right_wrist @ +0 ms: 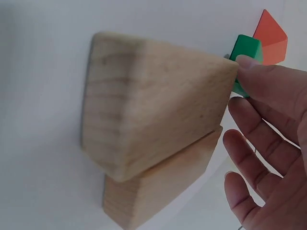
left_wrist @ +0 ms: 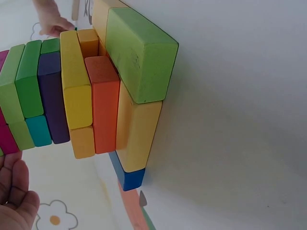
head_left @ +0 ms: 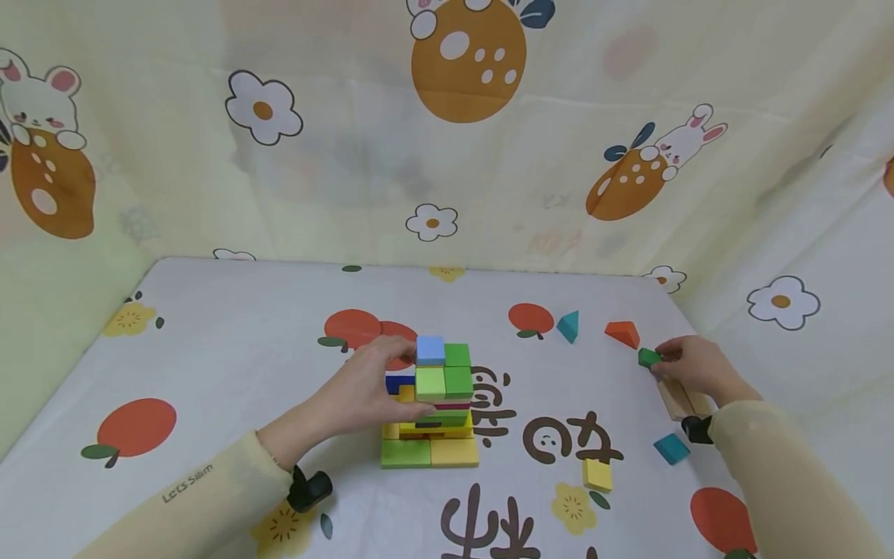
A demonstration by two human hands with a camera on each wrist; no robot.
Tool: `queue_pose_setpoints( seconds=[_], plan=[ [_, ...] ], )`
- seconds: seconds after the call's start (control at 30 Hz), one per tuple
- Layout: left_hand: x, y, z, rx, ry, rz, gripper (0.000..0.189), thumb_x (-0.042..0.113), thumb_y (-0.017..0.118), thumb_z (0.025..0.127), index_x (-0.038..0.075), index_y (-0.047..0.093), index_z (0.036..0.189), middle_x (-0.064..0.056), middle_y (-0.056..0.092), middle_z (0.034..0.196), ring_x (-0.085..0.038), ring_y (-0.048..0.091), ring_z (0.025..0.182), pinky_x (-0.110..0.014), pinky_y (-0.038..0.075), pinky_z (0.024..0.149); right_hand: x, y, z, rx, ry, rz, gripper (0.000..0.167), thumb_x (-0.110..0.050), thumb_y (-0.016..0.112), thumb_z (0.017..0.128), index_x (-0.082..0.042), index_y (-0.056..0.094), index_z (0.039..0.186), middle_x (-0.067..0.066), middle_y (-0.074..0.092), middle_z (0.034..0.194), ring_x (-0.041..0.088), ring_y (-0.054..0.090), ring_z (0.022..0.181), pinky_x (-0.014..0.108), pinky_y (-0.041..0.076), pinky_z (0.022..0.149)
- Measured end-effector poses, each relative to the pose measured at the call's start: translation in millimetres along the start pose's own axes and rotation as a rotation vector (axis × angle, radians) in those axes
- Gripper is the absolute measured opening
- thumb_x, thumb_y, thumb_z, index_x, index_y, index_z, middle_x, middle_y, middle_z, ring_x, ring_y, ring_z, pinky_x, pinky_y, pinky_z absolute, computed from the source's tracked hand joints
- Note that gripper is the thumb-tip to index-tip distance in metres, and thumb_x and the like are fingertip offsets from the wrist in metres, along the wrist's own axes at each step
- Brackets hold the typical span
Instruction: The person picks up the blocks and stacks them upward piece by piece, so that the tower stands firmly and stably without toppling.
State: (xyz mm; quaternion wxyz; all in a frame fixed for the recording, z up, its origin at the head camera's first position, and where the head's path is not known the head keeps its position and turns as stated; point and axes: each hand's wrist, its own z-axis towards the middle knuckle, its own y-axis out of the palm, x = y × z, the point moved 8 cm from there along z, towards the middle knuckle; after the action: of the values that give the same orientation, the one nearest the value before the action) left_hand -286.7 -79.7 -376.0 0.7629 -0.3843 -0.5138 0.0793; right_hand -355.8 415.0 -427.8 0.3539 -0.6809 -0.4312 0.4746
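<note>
A tower of colored wooden blocks stands upright on the table, with a light blue block and green ones at its top. My left hand holds the tower from the left, thumb across the front and fingers toward the back. In the left wrist view, curled fingers show at the tower's side. Far to the right, my right hand pinches a small green block, its thumb laid on it. Two plain wooden blocks lie just below that hand, close to its fingers.
Around the right hand lie a red-orange block, a teal triangular block, a blue-teal block and a yellow block. A printed cloth covers the table; patterned curtains stand behind and at the sides.
</note>
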Motion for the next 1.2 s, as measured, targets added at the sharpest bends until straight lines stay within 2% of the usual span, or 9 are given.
queue_pose_setpoints(
  seconds=[0.13,0.27,0.43,0.53,0.7,0.8,0.9,1.03,1.2],
  plan=[
    [-0.3,0.5,-0.2,-0.002,-0.007,-0.005,0.059,0.034,0.089,0.078,0.009,0.064,0.125,-0.004,0.066,0.121,-0.027,0.061,0.118,-0.053,0.053,0.102,-6.7,3.5,-2.1,-0.001,-0.017,-0.027,0.056,-0.027,0.074,0.093,0.013,0.057,0.128,0.033,0.061,0.120,0.041,0.056,0.103,0.051,0.057,0.086],
    [0.5,-0.1,-0.2,0.000,-0.003,-0.005,0.059,0.034,0.089,0.078,0.009,0.064,0.125,-0.004,0.066,0.121,-0.027,0.061,0.118,-0.053,0.053,0.102,-32.1,15.0,-7.0,-0.031,-0.065,-0.045,0.053,-0.030,0.077,0.091,0.010,0.063,0.123,0.027,0.065,0.115,0.036,0.058,0.101,0.047,0.058,0.085],
    [0.4,0.6,-0.6,-0.007,-0.005,-0.016,0.059,0.034,0.089,0.078,0.009,0.064,0.125,-0.004,0.066,0.120,-0.027,0.060,0.118,-0.053,0.053,0.102,-88.1,34.7,-19.0,-0.047,-0.176,-0.087,0.044,-0.029,0.082,0.087,0.002,0.070,0.116,0.012,0.070,0.100,0.026,0.059,0.095,0.042,0.056,0.082],
    [0.2,0.9,-0.8,-0.007,-0.006,-0.018,0.059,0.034,0.089,0.078,0.009,0.064,0.125,-0.004,0.066,0.120,-0.027,0.060,0.118,-0.053,0.053,0.102,-128.1,36.9,-28.8,-0.020,-0.304,-0.096,0.036,-0.026,0.082,0.086,-0.002,0.073,0.112,0.004,0.071,0.095,0.021,0.060,0.092,0.038,0.055,0.080],
    [1.1,-0.1,-0.4,-0.001,-0.004,-0.011,0.059,0.034,0.089,0.078,0.009,0.064,0.125,-0.004,0.067,0.120,-0.026,0.060,0.119,-0.053,0.053,0.102,-201.6,16.0,-54.6,0.069,-0.516,-0.079,0.026,-0.022,0.082,0.086,-0.006,0.075,0.104,0.000,0.071,0.092,0.019,0.060,0.090,0.034,0.050,0.076],
    [0.8,-1.1,-0.4,0.002,-0.004,-0.013,0.058,0.033,0.089,0.078,0.009,0.065,0.125,-0.003,0.067,0.120,-0.026,0.060,0.119,-0.053,0.052,0.102,-245.5,3.5,-72.5,0.093,-0.609,-0.071,0.023,-0.022,0.082,0.086,-0.008,0.075,0.103,-0.001,0.071,0.092,0.019,0.060,0.091,0.038,0.051,0.079],
    [0.4,-1.8,-0.5,0.003,-0.009,-0.017,0.059,0.033,0.089,0.078,0.009,0.065,0.126,-0.003,0.067,0.121,-0.027,0.060,0.119,-0.054,0.052,0.102,-281.6,-1.5,-88.1,0.087,-0.689,-0.067,0.025,-0.021,0.082,0.086,-0.008,0.075,0.106,0.000,0.073,0.096,0.023,0.064,0.097,0.044,0.054,0.087],
    [0.3,-1.9,-0.4,0.002,-0.015,-0.021,0.059,0.033,0.089,0.078,0.009,0.065,0.126,-0.004,0.067,0.121,-0.028,0.060,0.120,-0.054,0.052,0.103,-313.5,3.0,-101.0,0.037,-0.748,-0.061,0.028,-0.021,0.082,0.086,-0.008,0.074,0.111,0.001,0.075,0.103,0.025,0.066,0.106,0.048,0.054,0.096],
    [0.9,-1.0,0.0,-0.005,-0.010,-0.028,0.059,0.033,0.090,0.078,0.010,0.065,0.126,-0.003,0.067,0.121,-0.025,0.059,0.120,-0.054,0.052,0.103,-334.6,11.5,-109.2,0.002,-0.793,-0.101,0.028,-0.022,0.083,0.086,-0.011,0.074,0.110,-0.002,0.074,0.101,0.019,0.064,0.102,0.043,0.054,0.094]
  ],
)
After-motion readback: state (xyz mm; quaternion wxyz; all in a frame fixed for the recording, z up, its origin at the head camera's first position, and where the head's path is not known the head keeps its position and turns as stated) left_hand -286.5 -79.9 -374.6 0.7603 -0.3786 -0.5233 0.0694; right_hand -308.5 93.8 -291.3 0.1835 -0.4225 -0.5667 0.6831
